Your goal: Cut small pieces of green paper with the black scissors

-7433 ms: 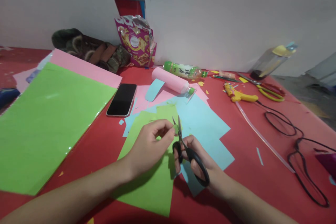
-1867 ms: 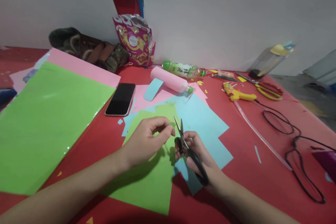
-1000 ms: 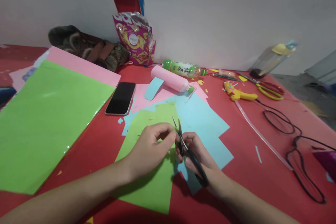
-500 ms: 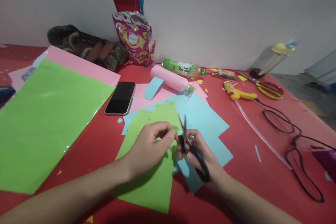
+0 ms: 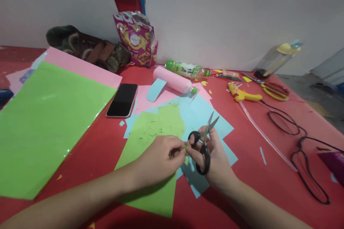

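Left hand (image 5: 161, 159) pinching a tiny green scrap (image 5: 186, 147); right hand (image 5: 219, 164) meets it, fingers also holding scissors (image 5: 206, 132), blades open just beyond: that crowded grip could let the scrap slip!

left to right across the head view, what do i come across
Large green sheet → phone → left hand → black-handled scissors → yellow glue gun → black cord → purple item at the right edge
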`<state>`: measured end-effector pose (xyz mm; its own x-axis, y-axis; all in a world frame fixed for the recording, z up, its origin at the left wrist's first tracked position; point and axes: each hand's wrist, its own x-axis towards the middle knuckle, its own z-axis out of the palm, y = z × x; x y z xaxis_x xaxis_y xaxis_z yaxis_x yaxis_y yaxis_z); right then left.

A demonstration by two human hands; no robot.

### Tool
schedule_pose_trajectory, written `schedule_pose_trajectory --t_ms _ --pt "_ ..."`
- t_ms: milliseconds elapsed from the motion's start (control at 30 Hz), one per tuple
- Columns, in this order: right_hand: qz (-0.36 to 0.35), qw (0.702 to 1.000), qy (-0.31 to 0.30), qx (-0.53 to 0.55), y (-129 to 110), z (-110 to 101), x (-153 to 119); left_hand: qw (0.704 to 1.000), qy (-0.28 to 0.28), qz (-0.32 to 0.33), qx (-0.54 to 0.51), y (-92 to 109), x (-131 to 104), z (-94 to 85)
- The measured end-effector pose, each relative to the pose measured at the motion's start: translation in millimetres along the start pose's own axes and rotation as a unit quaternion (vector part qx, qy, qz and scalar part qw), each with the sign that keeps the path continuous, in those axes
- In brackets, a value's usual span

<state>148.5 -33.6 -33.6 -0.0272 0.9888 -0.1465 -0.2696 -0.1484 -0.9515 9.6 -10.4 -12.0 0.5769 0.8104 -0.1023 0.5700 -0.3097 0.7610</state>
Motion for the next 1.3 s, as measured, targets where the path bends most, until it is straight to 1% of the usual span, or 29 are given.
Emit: schedule_pose_trajectory --t_ms 100,233,400,533,767,967,1033,1100,1200,1300 --pt "0.001 1.0 -0.011 -0.02 -1 0 1 1.0 -0.016 0.007 0.0 0 1 -1.7" --pt "0.02 0.998 -0.029 -0.044 -2 -1 1 0.999 -0.046 0.018 -0.015 -4 3 -7.3" --pt "0.046 0.995 -0.058 -0.063 -3 1 0 0.998 -0.061 0.024 -0.019 -10 4 -14.3" --pt "0.042 0.993 -0.071 -0.081 -2 0 -1 0.996 -0.074 0.038 -0.01 -11 4 -16.0" --pt "0.031 0.992 -0.069 -0.103 0 -1 -1 0.995 -0.087 0.038 -0.02 -13 4 -16.2" --pt "0.029 0.994 -0.059 -0.088 0 -2 0 0.995 -0.088 0.005 -0.056 -13 6 -13.2" --pt "0.031 0.995 -0.052 -0.073 -1 -3 0 0.995 -0.075 -0.002 -0.063 -12 6 -15.0" --pt "0.037 0.997 -0.054 -0.051 -2 -3 0 0.995 -0.047 -0.014 -0.084 -10 7 -19.0" --pt "0.051 0.995 -0.082 -0.019 -1 -3 -1 0.989 0.017 -0.036 -0.143 -8 6 -27.1" --pt "0.061 0.992 -0.114 0.0 1 -2 -2 0.978 0.083 -0.044 -0.186 -6 6 -33.1"
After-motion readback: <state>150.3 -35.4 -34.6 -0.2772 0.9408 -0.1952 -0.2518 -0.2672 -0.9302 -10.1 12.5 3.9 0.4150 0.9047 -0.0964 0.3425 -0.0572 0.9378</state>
